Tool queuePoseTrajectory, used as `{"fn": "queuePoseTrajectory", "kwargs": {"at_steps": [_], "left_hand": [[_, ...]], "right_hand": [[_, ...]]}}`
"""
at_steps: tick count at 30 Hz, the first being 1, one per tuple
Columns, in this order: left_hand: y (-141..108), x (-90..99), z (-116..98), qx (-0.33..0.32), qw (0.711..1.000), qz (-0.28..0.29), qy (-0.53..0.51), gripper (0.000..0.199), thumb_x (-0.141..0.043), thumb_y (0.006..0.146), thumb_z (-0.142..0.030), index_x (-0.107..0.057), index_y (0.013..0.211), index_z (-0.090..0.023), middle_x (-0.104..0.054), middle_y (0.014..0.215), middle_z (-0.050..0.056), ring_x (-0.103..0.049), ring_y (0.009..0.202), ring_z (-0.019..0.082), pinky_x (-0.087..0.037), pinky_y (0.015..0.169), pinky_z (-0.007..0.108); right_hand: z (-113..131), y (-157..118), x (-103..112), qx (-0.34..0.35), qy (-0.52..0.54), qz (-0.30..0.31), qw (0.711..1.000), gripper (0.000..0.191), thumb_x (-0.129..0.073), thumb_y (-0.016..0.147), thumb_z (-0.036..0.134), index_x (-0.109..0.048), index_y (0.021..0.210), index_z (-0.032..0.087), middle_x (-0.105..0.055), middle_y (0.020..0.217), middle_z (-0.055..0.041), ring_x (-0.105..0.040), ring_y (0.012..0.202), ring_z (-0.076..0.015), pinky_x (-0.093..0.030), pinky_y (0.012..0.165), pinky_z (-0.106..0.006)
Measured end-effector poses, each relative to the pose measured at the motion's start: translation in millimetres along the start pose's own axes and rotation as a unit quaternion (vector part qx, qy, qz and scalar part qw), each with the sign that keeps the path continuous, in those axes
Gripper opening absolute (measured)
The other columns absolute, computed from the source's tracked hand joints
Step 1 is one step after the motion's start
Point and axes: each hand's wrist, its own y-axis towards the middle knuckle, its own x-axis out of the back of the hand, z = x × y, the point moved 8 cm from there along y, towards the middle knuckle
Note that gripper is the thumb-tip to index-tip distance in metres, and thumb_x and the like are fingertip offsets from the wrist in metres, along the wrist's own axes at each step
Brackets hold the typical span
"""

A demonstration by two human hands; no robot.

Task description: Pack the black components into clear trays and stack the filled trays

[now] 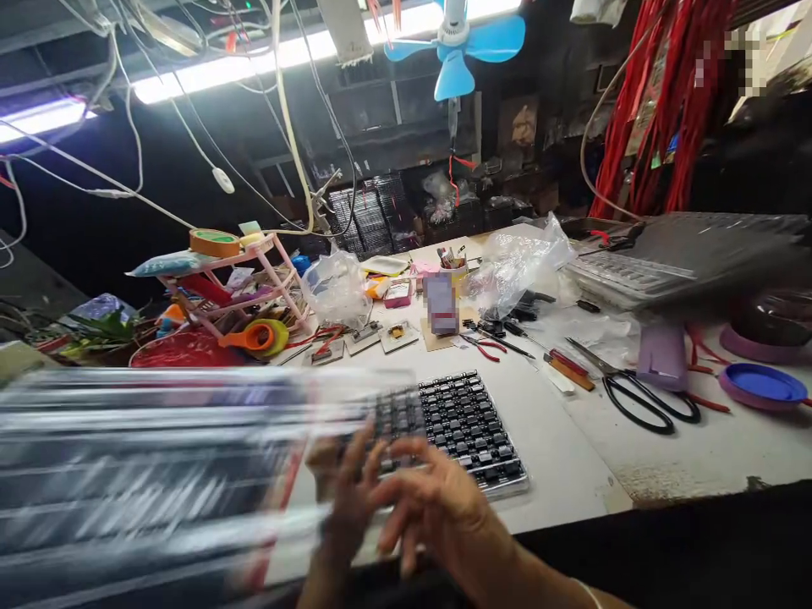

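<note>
A clear tray [473, 423] filled with rows of small black parts lies on the white worktop. In front of its near left corner is my right hand [437, 495], fingers spread and pointing left, with nothing visible in them. My left hand [346, 495] is beside it, overlapped by the right fingers and smeared by motion. Its grip cannot be made out. Close to the left hand, a large see-through plastic piece [171, 474] with red edging fills the lower left, heavily blurred. Its right end overlaps the left part of the tray.
Scissors [640, 397], red-handled pliers [485, 347] and a purple block [661, 355] lie to the right. Blurred stacked trays [685, 262] stand behind them. A pink rack [279, 271], a tape dispenser [257, 338] and plastic bags [336, 288] are at the back left. A blue fan [455, 51] hangs above.
</note>
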Motion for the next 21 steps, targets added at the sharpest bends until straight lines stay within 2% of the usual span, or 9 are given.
{"fn": "queuePoseTrajectory", "kwargs": {"at_steps": [2,4,6,8,11,14,18,21], "left_hand": [[12.3,35.2,6.4,0.009,0.996,-0.087,-0.031,0.039,-0.069,0.07,-0.047,-0.065,0.104,-0.028,-0.05,0.134,0.005,-0.03,0.134,0.032,-0.015,0.113,0.052],[22.8,69.8,23.8,0.049,0.987,-0.137,-0.07,0.039,-0.062,0.076,-0.049,-0.063,0.106,-0.024,-0.058,0.123,0.006,-0.045,0.123,0.029,-0.028,0.108,0.05],[28.2,95.4,45.1,0.098,0.978,-0.146,-0.108,0.041,-0.054,0.08,-0.052,-0.062,0.106,-0.02,-0.066,0.107,0.007,-0.057,0.108,0.026,-0.041,0.097,0.046],[27.8,108.8,62.7,0.133,0.972,-0.134,-0.137,0.044,-0.053,0.08,-0.053,-0.063,0.104,-0.017,-0.068,0.098,0.008,-0.062,0.098,0.023,-0.047,0.089,0.041],[22.2,107.4,80.8,0.166,0.968,-0.102,-0.159,0.047,-0.056,0.076,-0.054,-0.065,0.1,-0.014,-0.07,0.095,0.01,-0.064,0.091,0.022,-0.049,0.085,0.038],[16.8,91.3,92.1,0.189,0.968,-0.064,-0.152,0.051,-0.061,0.072,-0.056,-0.067,0.098,-0.013,-0.07,0.095,0.013,-0.065,0.088,0.022,-0.049,0.082,0.039],[14.9,66.5,95.1,0.188,0.976,0.006,-0.109,0.049,-0.069,0.067,-0.049,-0.069,0.101,-0.014,-0.068,0.108,0.013,-0.062,0.099,0.025,-0.045,0.089,0.039],[19.7,52.2,91.3,0.17,0.982,0.047,-0.07,0.048,-0.069,0.067,-0.044,-0.068,0.106,-0.015,-0.066,0.117,0.012,-0.06,0.105,0.026,-0.043,0.094,0.039]], "right_hand": [[41.4,-6.0,30.4,0.08,-0.019,-0.089,0.993,0.065,-0.07,0.073,0.04,-0.037,0.124,0.018,-0.068,0.076,-0.0036,-0.067,0.058,-0.0182,-0.046,0.039,-0.02],[77.4,-13.2,57.8,0.132,-0.067,-0.155,0.977,0.081,-0.075,0.069,0.034,-0.029,0.133,0.019,-0.069,0.073,-0.0016,-0.068,0.061,-0.0194,-0.048,0.041,-0.02],[97.7,-16.4,79.7,0.133,-0.126,-0.201,0.962,0.088,-0.077,0.066,0.032,-0.028,0.137,0.019,-0.069,0.072,-0.0011,-0.068,0.061,-0.0192,-0.048,0.042,-0.02],[102.2,-15.8,94.3,0.102,-0.185,-0.227,0.951,0.086,-0.078,0.066,0.033,-0.031,0.138,0.02,-0.069,0.072,-0.0011,-0.068,0.062,-0.0193,-0.048,0.043,-0.02],[87.7,-15.1,108.5,0.023,-0.247,-0.24,0.939,0.087,-0.077,0.067,0.038,-0.032,0.139,0.022,-0.069,0.073,-0.002,-0.068,0.064,-0.0211,-0.05,0.045,-0.023],[74.9,-21.3,123.8,-0.032,-0.282,-0.26,0.923,0.093,-0.079,0.065,0.04,-0.03,0.142,0.02,-0.068,0.071,-0.0029,-0.068,0.064,-0.0213,-0.053,0.048,-0.025],[82.9,-36.9,148.6,-0.046,-0.323,-0.314,0.892,0.102,-0.081,0.061,0.04,-0.027,0.144,0.018,-0.063,0.065,0.0009,-0.061,0.053,-0.0171,-0.05,0.043,-0.025],[90.5,-45.3,159.5,-0.067,-0.366,-0.318,0.872,0.099,-0.078,0.064,0.045,-0.028,0.145,0.018,-0.054,0.057,0.0049,-0.05,0.045,-0.013,-0.043,0.038,-0.023]]}}
